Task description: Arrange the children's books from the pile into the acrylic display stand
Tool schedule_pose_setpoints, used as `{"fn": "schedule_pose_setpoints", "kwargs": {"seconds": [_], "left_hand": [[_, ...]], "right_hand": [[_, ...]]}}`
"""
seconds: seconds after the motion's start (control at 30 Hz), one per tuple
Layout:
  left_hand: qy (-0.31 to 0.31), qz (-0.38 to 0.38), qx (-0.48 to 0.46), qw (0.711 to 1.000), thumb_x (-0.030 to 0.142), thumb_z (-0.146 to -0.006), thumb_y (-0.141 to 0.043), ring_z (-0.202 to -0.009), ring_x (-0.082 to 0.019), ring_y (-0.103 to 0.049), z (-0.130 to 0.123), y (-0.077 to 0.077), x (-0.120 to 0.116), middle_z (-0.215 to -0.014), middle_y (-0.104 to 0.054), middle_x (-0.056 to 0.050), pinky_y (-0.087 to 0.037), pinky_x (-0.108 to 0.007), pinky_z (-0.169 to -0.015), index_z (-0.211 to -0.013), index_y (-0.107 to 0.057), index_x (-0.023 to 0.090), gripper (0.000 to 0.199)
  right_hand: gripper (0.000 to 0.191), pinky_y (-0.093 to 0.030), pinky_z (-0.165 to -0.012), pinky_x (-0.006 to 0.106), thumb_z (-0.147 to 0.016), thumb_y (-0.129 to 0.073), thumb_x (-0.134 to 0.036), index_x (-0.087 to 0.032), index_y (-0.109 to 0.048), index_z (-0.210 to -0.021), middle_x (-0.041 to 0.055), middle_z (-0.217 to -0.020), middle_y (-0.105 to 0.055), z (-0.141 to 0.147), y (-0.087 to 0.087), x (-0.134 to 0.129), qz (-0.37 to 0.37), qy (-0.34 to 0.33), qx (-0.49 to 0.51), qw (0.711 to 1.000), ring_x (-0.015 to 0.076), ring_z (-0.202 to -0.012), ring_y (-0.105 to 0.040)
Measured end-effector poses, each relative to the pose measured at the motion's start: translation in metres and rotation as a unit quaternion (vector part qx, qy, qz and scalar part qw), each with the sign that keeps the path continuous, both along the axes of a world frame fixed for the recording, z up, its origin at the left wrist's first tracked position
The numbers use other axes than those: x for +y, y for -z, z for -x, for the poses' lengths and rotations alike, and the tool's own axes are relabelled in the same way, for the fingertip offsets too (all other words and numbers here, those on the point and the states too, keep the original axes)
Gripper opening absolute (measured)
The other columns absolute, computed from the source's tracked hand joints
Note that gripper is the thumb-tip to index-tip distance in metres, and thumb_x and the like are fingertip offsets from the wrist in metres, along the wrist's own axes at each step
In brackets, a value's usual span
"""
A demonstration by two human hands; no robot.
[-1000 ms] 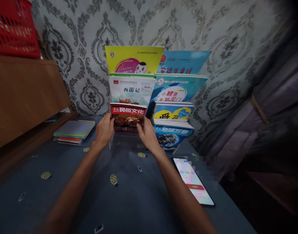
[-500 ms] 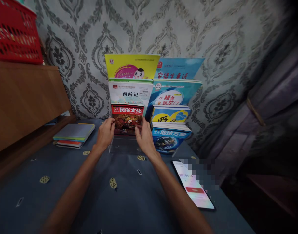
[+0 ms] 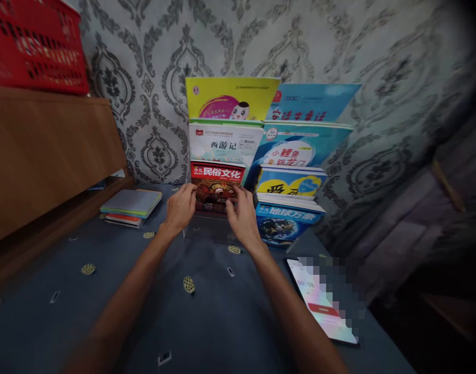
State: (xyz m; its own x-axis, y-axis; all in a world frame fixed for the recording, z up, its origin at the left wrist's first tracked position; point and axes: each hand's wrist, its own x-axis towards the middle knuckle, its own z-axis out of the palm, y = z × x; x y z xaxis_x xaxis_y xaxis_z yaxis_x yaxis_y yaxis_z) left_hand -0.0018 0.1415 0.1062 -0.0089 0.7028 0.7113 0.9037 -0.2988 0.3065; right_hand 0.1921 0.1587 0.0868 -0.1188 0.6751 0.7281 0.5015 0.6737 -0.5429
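My left hand (image 3: 182, 209) grips the left edge of a red-topped book (image 3: 217, 184) with a mask picture on its cover. At the book's right side, my right hand (image 3: 243, 215) has thumb and fingers closed on its edge. The book stands upright at the front of a clear stand (image 3: 207, 228). Behind it rise a white book (image 3: 226, 143) and a taller yellow-green book (image 3: 232, 96). To the right stand a blue globe book (image 3: 287, 226), a yellow-and-blue book (image 3: 290, 182), a teal book (image 3: 306, 143) and a light-blue book (image 3: 316, 98).
A small stack of books (image 3: 132, 205) lies at the left, near a wooden cabinet (image 3: 51, 156) with a red basket (image 3: 39, 47) on top. A lit phone (image 3: 324, 306) rests on the dark patterned cloth (image 3: 214, 322). Patterned wallpaper is behind, a curtain (image 3: 428, 223) at the right.
The view has swung a little left, so everything sits further right in it. Both hands remain at the sides of the red-topped book, which still stands in the front row.
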Motion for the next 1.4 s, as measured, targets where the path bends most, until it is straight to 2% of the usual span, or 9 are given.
{"fn": "schedule_pose_setpoints", "kwargs": {"seconds": [0.4,0.57,0.67,0.73,0.9,1.07,1.13,1.23,1.4], "left_hand": [[0.058,-0.07,-0.014,0.996,0.021,-0.092,-0.045,-0.079,-0.016,-0.064,0.02,-0.004,-0.013,-0.087,-0.07,-0.003,-0.044,-0.025,-0.074,-0.094,-0.064,0.019,0.019],[-0.055,-0.032,-0.068,0.996,0.028,-0.092,-0.042,-0.06,-0.015,-0.059,0.065,0.01,-0.015,-0.07,-0.066,0.0,-0.043,-0.025,-0.064,-0.095,-0.064,0.018,0.024],[-0.19,0.053,-0.018,0.98,0.03,-0.093,-0.039,-0.088,-0.023,-0.067,0.104,0.021,-0.013,-0.094,-0.073,-0.009,-0.048,-0.032,-0.08,-0.104,-0.065,0.017,0.031],[-0.224,0.152,0.055,0.961,0.033,-0.096,-0.035,-0.117,-0.03,-0.06,0.128,0.029,-0.011,-0.123,-0.068,-0.017,-0.046,-0.041,-0.097,-0.12,-0.061,0.013,0.041],[-0.218,0.304,0.091,0.923,0.053,-0.096,-0.034,-0.146,-0.04,-0.032,0.166,0.049,-0.012,-0.151,-0.047,-0.024,-0.03,-0.063,-0.111,-0.14,-0.047,0.008,0.064],[-0.189,0.354,0.132,0.906,0.066,-0.09,-0.041,-0.141,-0.038,-0.04,0.177,0.054,-0.027,-0.153,-0.045,-0.022,-0.032,-0.065,-0.109,-0.141,-0.045,0.017,0.07],[-0.183,0.355,0.16,0.903,0.061,-0.09,-0.046,-0.136,-0.038,-0.046,0.178,0.052,-0.036,-0.149,-0.05,-0.021,-0.035,-0.063,-0.106,-0.14,-0.046,0.02,0.065],[-0.189,0.33,0.204,0.902,0.039,-0.095,-0.045,-0.13,-0.037,-0.052,0.178,0.05,-0.049,-0.143,-0.056,-0.018,-0.038,-0.061,-0.103,-0.141,-0.047,0.023,0.049],[-0.169,0.291,0.272,0.902,0.02,-0.095,-0.037,-0.118,-0.035,-0.06,0.174,0.046,-0.063,-0.128,-0.065,-0.017,-0.041,-0.055,-0.101,-0.133,-0.059,0.02,0.043]], "right_hand": [[0.03,-0.059,-0.083,0.044,-0.095,-0.046,-0.029,-0.018,-0.056,-0.12,0.0179,-0.13,-0.048,0.002,-0.011,-0.015,-0.004,0.021,-0.026,0.999,0.0272,-0.109,-0.064],[0.021,-0.058,-0.083,0.044,-0.093,-0.047,-0.025,-0.02,-0.059,-0.109,0.015,-0.123,-0.051,0.002,-0.01,-0.022,-0.004,0.011,-0.028,1.0,0.0265,-0.107,-0.063],[0.02,-0.057,-0.088,0.046,-0.093,-0.047,-0.025,-0.021,-0.059,-0.108,0.0139,-0.119,-0.054,0.002,-0.008,-0.026,-0.002,0.002,-0.03,1.0,0.0272,-0.109,-0.062],[0.022,-0.057,-0.089,0.047,-0.092,-0.046,-0.024,-0.02,-0.059,-0.11,0.0146,-0.121,-0.054,0.003,-0.006,-0.028,0.005,-0.004,-0.032,0.999,0.028,-0.111,-0.061],[0.025,-0.057,-0.094,0.048,-0.093,-0.046,-0.025,-0.02,-0.058,-0.114,0.0173,-0.135,-0.05,0.002,0.008,-0.031,0.017,0.003,-0.045,0.999,0.0297,-0.124,-0.056],[0.026,-0.055,-0.099,0.049,-0.094,-0.045,-0.025,-0.02,-0.059,-0.115,0.0174,-0.142,-0.043,0.0,0.026,-0.043,0.024,0.018,-0.061,0.998,0.0321,-0.144,-0.038],[0.027,-0.054,-0.099,0.049,-0.096,-0.043,-0.024,-0.019,-0.059,-0.117,0.0182,-0.145,-0.04,0.001,0.032,-0.052,0.026,0.021,-0.067,0.997,0.0328,-0.144,-0.037],[0.028,-0.055,-0.097,0.047,-0.097,-0.042,-0.023,-0.02,-0.06,-0.118,0.0185,-0.15,-0.037,0.003,0.044,-0.07,0.025,0.02,-0.077,0.997,0.0302,-0.131,-0.053],[0.026,-0.058,-0.092,0.043,-0.097,-0.042,-0.016,-0.019,-0.063,-0.112,0.0188,-0.145,-0.046,0.005,0.077,-0.098,0.017,-0.046,-0.124,0.991,0.0233,-0.109,-0.066]]}}
